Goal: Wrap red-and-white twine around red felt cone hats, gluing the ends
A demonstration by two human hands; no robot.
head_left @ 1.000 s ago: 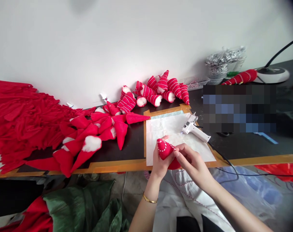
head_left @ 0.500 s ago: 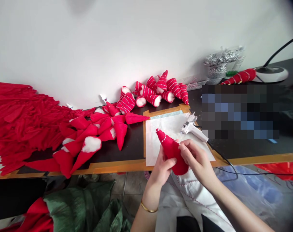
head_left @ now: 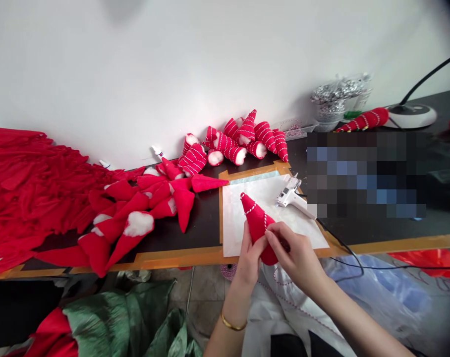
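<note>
I hold a red felt cone [head_left: 256, 222] over the table's front edge, its tip pointing up and away. A white-and-red cord winds around the tip. My left hand [head_left: 250, 257] grips the cone from the left and below. My right hand [head_left: 297, 257] pinches its lower right side, where the cord runs; the cord trails down into my lap. Under the cone lies a white sheet [head_left: 262, 198] with a white glue gun [head_left: 292, 197] on it.
Plain red cones with white stuffing [head_left: 136, 213] lie left of the sheet. Cord-wrapped cones [head_left: 243, 139] are heaped by the wall. Red felt pieces [head_left: 28, 188] pile at far left. A green bag [head_left: 136, 322] sits below the table. A lamp base [head_left: 411, 115] stands at right.
The cone has swung from bent over my left hand to standing tip-up, and the cord wrap now reaches a little further down. Both hands shifted lower on the cone.
</note>
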